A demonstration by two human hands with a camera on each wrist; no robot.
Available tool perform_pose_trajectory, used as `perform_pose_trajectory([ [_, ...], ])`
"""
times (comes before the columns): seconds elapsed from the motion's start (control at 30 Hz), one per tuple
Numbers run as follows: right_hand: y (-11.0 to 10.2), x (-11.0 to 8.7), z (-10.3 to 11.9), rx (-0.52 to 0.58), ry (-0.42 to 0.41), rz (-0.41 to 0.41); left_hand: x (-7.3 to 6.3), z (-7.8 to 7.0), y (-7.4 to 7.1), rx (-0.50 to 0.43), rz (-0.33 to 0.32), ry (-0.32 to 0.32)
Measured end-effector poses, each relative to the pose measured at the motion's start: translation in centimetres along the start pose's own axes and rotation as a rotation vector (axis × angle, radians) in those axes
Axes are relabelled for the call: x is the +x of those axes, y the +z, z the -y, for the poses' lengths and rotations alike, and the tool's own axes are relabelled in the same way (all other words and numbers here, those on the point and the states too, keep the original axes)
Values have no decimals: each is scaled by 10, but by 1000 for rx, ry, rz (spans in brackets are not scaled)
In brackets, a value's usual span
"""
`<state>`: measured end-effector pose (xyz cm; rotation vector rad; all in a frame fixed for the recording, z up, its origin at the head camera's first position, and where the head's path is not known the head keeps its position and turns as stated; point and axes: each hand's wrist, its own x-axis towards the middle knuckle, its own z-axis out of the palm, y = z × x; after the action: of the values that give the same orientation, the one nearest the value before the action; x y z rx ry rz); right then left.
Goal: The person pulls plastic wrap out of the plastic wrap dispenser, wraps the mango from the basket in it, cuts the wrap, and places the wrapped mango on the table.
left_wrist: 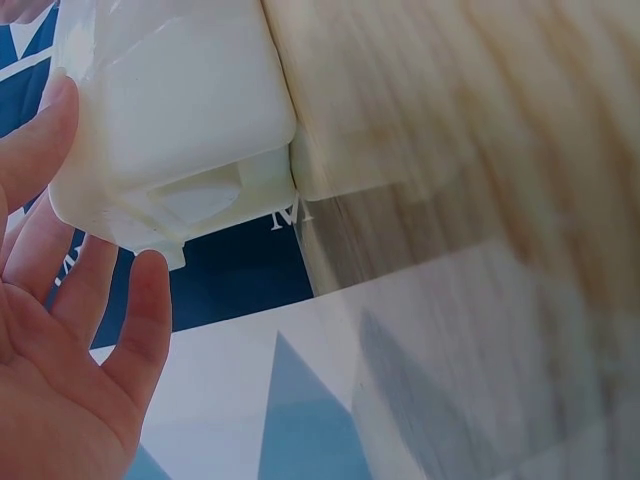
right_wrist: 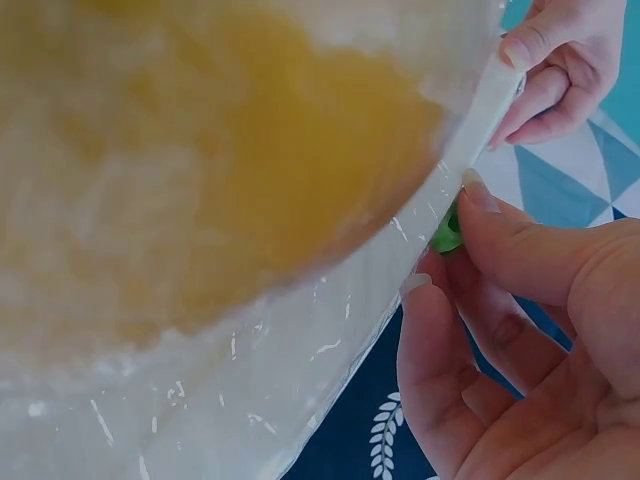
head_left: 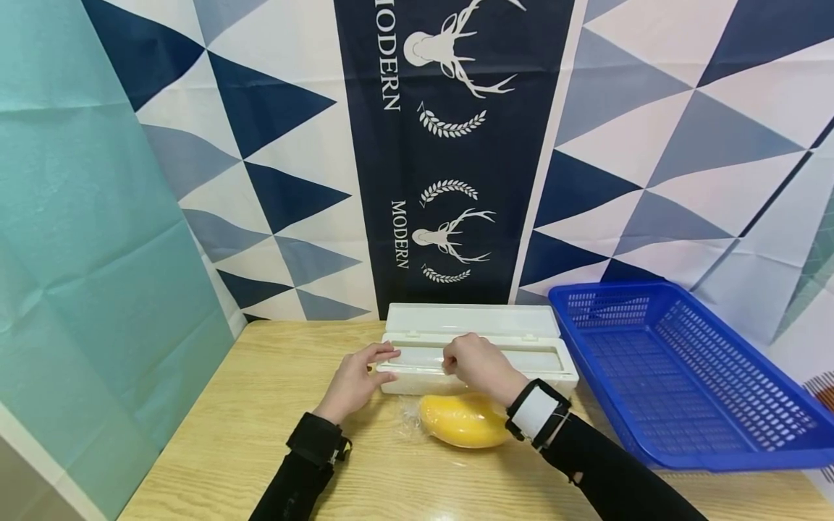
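Note:
A long white cling film box (head_left: 417, 382) lies on the table with its lid (head_left: 472, 319) tipped back. At its left end my left hand (head_left: 352, 380) holds the box, thumb and fingers on different sides of the corner. My right hand (head_left: 483, 367) bends over the middle of the box. In the right wrist view its thumb and fingers pinch a small green slider (right_wrist: 447, 236) at the box's edge, mostly hidden by the fingertips. Just in front lies a plump yellow fruit (head_left: 459, 421) in clear film, partly covered by the right wrist. Crumpled film (head_left: 409, 414) sticks out at its left.
A blue plastic basket (head_left: 651, 362) stands right of the box, close to its end. Patterned cloth (head_left: 449, 166) hangs behind the wooden table (head_left: 274, 405), and a teal sheet (head_left: 98, 253) hangs on the left.

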<state>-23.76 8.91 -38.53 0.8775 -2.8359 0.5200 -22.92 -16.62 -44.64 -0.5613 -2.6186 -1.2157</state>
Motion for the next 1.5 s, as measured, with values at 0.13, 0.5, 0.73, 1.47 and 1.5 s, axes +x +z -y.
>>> perform_pose_trajectory([
  [0.13,-1,-1,-1,-10,-1,-4,1,2,1,1,-1,0],
  [0.5,-4,-5,-3,-2,22,-2,1,3,1,2,6,-3],
  [0.73,-6,-9,-6,-7,-21,-32,1,3,2,-2,3,-10],
  [1.47,-3,-14,-16,3,-35,-68,0,1,2,-4,-4,-13],
  [1.5,-3,-15,-16,4,-41,-70,0,1,2,-4,-3,-16],
])
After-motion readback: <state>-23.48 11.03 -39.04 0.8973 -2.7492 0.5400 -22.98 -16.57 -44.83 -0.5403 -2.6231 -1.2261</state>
